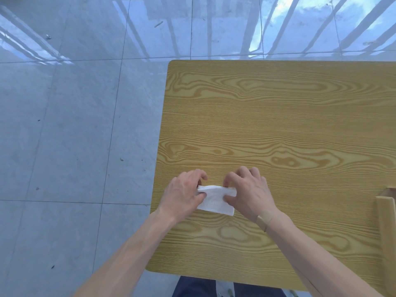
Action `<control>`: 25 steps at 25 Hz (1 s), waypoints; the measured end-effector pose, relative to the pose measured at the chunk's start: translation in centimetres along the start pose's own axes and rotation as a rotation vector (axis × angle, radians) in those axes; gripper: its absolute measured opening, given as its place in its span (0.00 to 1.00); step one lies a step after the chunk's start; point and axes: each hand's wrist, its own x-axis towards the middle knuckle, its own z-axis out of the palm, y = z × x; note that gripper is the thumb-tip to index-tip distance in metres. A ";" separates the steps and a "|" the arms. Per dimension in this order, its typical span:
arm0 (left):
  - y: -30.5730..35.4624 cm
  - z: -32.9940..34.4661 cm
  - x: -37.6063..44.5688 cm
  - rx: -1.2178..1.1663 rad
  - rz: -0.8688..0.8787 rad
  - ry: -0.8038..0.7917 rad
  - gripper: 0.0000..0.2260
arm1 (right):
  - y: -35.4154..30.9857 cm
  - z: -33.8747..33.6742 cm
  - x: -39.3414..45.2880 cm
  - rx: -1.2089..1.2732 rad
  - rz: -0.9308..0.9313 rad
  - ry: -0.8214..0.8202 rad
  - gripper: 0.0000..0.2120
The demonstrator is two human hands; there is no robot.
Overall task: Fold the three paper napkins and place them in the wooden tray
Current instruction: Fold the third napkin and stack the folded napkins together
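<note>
- Peeking in at the right edge, near side, is part of a wooden tray (386,221); what is inside it cannot be seen.
- Both hands pinch one white napkin (215,201) on the table (278,116), near its left edge.
- The left hand (184,192) holds the napkin's left end, with thumb and curled fingers clamped on it.
- The right hand (249,191) holds the right end the same way.
- The napkin sits between the two hands, folded into a small strip, its far edge lifted a bit.
- A shiny gray tile floor (64,125) lies left of the table and beyond it.
</note>
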 end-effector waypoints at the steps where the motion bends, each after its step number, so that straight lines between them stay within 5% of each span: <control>1: -0.1 -0.2 0.0 -0.054 0.007 -0.002 0.12 | 0.1 -0.2 -0.2 0.054 0.007 0.010 0.10; 5: 0.0 -1.1 -0.2 -0.236 0.020 0.033 0.08 | 0.5 -1.3 -1.5 0.361 -0.015 0.073 0.10; 10: 0.5 -1.2 -0.4 -0.305 0.073 0.106 0.12 | 0.9 -1.2 -2.9 0.283 -0.161 0.400 0.12; 19: 0.7 0.2 -0.1 -0.315 -0.009 0.134 0.10 | 1.7 0.0 -2.5 0.401 -0.082 0.401 0.12; 25: 0.4 1.0 0.6 -0.335 -0.101 0.065 0.07 | 2.5 0.3 -1.4 0.584 0.104 0.245 0.09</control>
